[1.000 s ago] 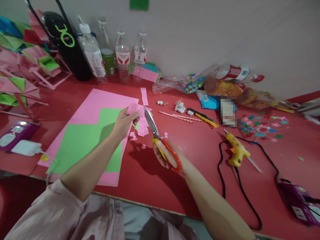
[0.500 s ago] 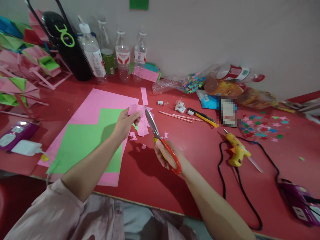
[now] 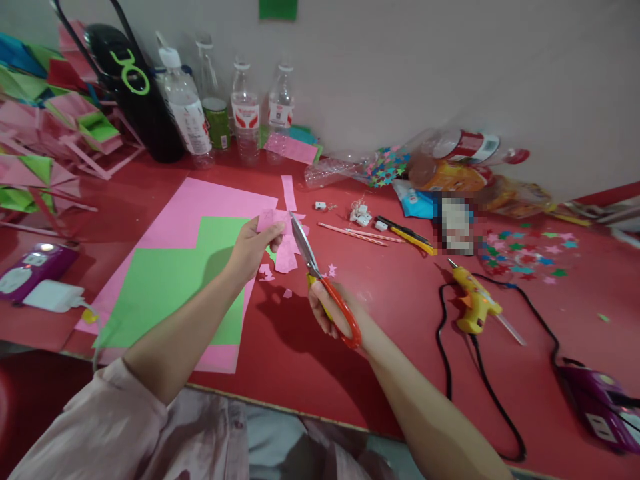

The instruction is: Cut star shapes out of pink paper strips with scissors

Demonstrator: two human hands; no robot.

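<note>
A small piece of pink paper (image 3: 269,219) is pinched in my left hand (image 3: 253,245), above the edge of the large sheets. My right hand (image 3: 327,308) grips scissors (image 3: 306,248) with red and yellow handles. Their blades look closed or nearly so, and the tips meet the right edge of the pink piece. Beneath lie pink paper scraps (image 3: 286,257) and a tiny pink paper star (image 3: 332,270). A green sheet (image 3: 170,293) rests on a larger pink sheet (image 3: 165,213) under my left forearm.
A yellow glue gun (image 3: 473,303) with a black cord lies to the right, near scattered paper stars (image 3: 530,253). A cutter knife (image 3: 413,239) and striped straws (image 3: 367,235) sit ahead. Plastic bottles (image 3: 246,110) and a black flask (image 3: 143,100) stand along the wall.
Both hands hold nearly the same place. The scissors' handles have shifted very slightly to the left, and the pink piece has tilted a little at the blade tips.
</note>
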